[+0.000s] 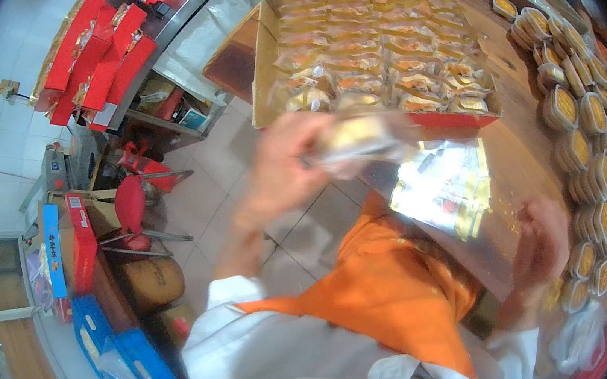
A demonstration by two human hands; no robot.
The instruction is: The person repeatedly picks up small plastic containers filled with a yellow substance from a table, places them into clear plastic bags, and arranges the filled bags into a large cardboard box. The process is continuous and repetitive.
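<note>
My left hand (291,162), blurred, grips a pale, clear-wrapped pastry (356,136) just off the near edge of a cardboard box (265,72). Rows of wrapped pastries (359,63) fill that box, which has a red front edge. Below it on the wooden table (510,164) lies a loose pile of shiny packets (442,186) with gold edges. My right hand (541,237) is over the table, right of the pile and beside rows of round golden cakes in clear plastic trays (592,177). Blur hides whether its fingers hold anything.
To the left stand a red stool (133,210) with metal legs and a brown carton (150,282). Blue crates (124,348) are at the lower left. Red boxes (95,67) sit on a counter at the upper left. A clear plastic bag (577,335) lies at the lower right.
</note>
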